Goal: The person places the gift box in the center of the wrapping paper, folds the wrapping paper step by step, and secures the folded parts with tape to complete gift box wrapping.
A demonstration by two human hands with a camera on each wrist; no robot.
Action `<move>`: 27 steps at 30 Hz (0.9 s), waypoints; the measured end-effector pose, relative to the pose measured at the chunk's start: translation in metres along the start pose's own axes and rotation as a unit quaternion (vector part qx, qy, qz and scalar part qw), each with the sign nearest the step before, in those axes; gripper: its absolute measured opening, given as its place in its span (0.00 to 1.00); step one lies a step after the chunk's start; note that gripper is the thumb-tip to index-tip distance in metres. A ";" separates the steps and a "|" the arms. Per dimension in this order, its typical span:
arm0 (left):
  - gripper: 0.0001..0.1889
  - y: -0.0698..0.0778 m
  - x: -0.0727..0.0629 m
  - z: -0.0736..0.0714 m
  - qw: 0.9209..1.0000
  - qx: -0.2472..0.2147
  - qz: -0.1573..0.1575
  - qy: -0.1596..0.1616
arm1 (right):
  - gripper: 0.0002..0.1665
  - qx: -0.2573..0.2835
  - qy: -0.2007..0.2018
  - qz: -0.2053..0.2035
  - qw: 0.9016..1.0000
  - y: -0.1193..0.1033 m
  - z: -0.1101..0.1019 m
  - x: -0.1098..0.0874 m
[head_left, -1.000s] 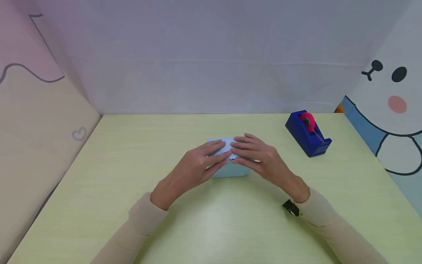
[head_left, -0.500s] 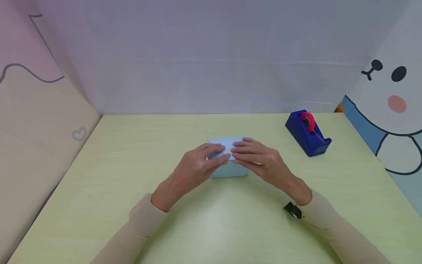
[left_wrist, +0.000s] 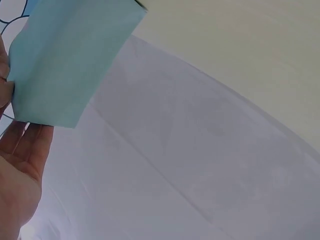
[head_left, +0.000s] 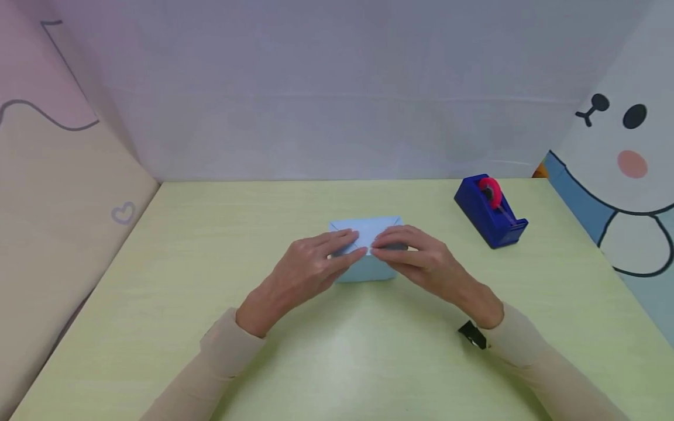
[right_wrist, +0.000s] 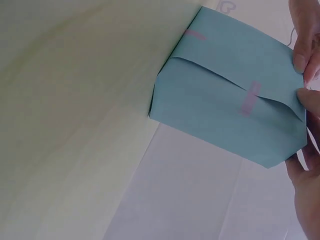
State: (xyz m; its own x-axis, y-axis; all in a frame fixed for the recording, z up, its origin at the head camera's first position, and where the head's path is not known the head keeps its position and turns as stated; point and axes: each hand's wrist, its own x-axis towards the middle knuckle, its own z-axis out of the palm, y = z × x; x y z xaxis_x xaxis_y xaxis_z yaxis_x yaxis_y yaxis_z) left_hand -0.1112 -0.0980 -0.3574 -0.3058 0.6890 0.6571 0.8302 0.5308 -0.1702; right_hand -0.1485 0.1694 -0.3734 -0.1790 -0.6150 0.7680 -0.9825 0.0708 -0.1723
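A light blue paper-wrapped package [head_left: 365, 270] stands on the table between my hands, its folded end facing up. On that end, a flap with diagonal creases shows in the head view. My left hand [head_left: 310, 263] holds its left part, fingers bent over the folded paper. My right hand [head_left: 421, 254] pinches the near right edge of the flap, fingertips close to the left ones. In the right wrist view, pink tape strips [right_wrist: 250, 97] cross a seam on the package's side. The left wrist view shows a plain blue-green side of the package [left_wrist: 70, 65].
A blue tape dispenser [head_left: 489, 213] with a pink roll stands at the back right of the table [head_left: 237, 222]. A small black object [head_left: 473, 334] is beside the right sleeve. Cloth walls [head_left: 358, 99] enclose the back and sides.
My right hand has drawn back slightly toward the near edge and its fingers have bent more, uncovering the top's far right corner. The left hand has barely moved.
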 end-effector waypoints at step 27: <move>0.26 0.000 -0.004 0.002 0.999 -0.038 -0.038 -0.001 | 0.23 -0.036 0.055 0.111 0.992 -0.003 -0.028 -0.028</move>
State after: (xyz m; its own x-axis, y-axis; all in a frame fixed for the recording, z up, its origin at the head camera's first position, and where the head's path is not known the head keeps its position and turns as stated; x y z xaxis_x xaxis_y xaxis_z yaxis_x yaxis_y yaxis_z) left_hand -0.1105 -0.0994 -0.3610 -0.3708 0.6490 0.6644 0.8377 0.5426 -0.0626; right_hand -0.1420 0.2088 -0.3771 -0.3925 -0.4882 0.7795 -0.9184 0.2536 -0.3036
